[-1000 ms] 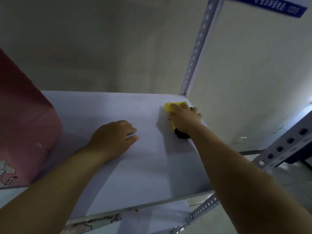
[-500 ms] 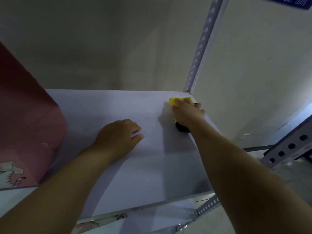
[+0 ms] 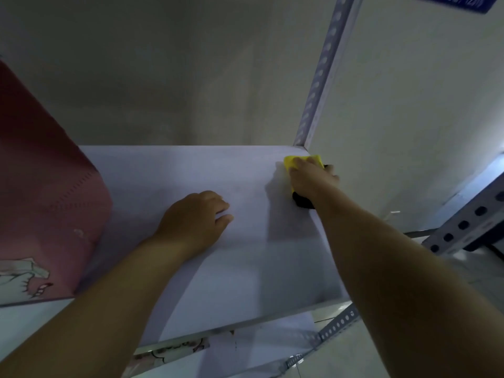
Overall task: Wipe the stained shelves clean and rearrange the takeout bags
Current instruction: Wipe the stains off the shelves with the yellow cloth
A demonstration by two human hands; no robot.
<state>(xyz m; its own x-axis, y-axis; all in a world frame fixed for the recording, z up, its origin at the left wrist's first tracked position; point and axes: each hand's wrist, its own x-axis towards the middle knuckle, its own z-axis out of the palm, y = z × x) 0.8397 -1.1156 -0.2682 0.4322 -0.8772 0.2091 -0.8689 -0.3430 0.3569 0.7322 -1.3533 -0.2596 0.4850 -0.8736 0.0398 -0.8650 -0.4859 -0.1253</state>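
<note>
A pale white shelf point(image 3: 245, 268) spreads in front of me. My right hand point(image 3: 311, 178) grips a yellow sponge with a black underside point(image 3: 293, 160) and presses it on the shelf's far right corner, beside the upright post. My left hand point(image 3: 193, 219) rests on the middle of the shelf, fingers loosely curled and holding nothing. A pink takeout bag point(image 3: 41, 200) with a cartoon print stands at the shelf's left end, cut off by the frame.
A perforated metal post point(image 3: 324, 69) rises at the back right corner. Another perforated beam point(image 3: 469, 222) runs at the right. A lower shelf point(image 3: 259, 347) shows below the front edge, with part of another printed bag point(image 3: 174, 350). The wall lies close behind.
My right hand has slid the sponge farther back toward the far right corner by the post. The left hand stays on the shelf.
</note>
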